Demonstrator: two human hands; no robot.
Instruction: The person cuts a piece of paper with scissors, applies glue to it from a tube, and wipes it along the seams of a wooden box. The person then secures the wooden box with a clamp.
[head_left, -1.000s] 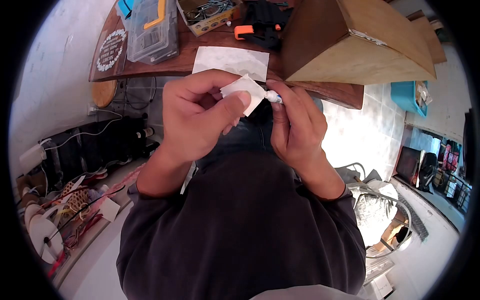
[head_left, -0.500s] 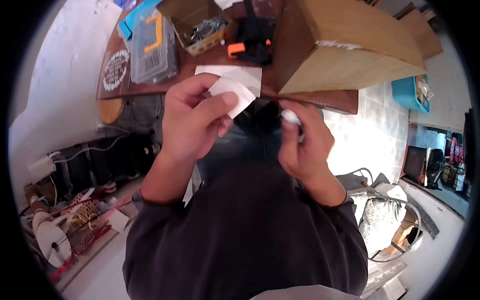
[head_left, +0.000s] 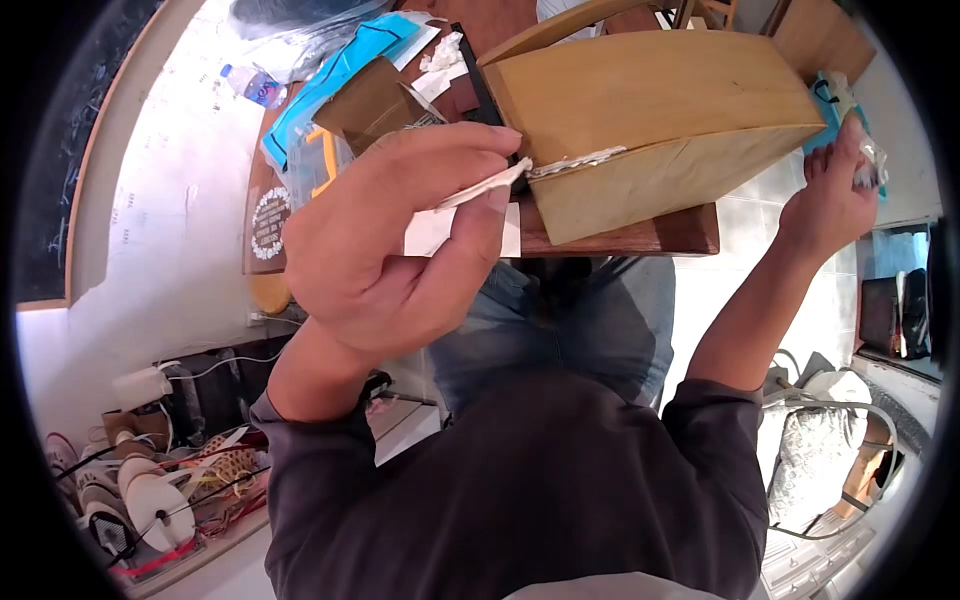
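Pinched between the thumb and fingers of my left hand [head_left: 400, 230] is a white paper piece [head_left: 490, 186], its tip close to the near left corner of a wooden box [head_left: 670, 140]. A ragged white strip [head_left: 580, 161] runs along the box's edge beside that tip. My right hand [head_left: 835, 195] is stretched out at the far right, fingers partly closed, near a blue bin [head_left: 826, 135] and a crumpled clear wrapper [head_left: 870, 165]. Whether it holds anything is hidden. A white sheet [head_left: 428, 232] lies on the table behind my left hand.
The wooden table [head_left: 680, 232] has an open cardboard box [head_left: 375, 105], a clear case with an orange handle [head_left: 322, 160] and a blue packet [head_left: 350, 70] at its left. A plastic bottle [head_left: 255, 86] lies beyond. Cables and spools [head_left: 160, 510] are at the lower left.
My left hand has lifted the paper piece forward to the wooden box's corner. My right hand, earlier holding a small white tube, has swung far right. The view has shifted.
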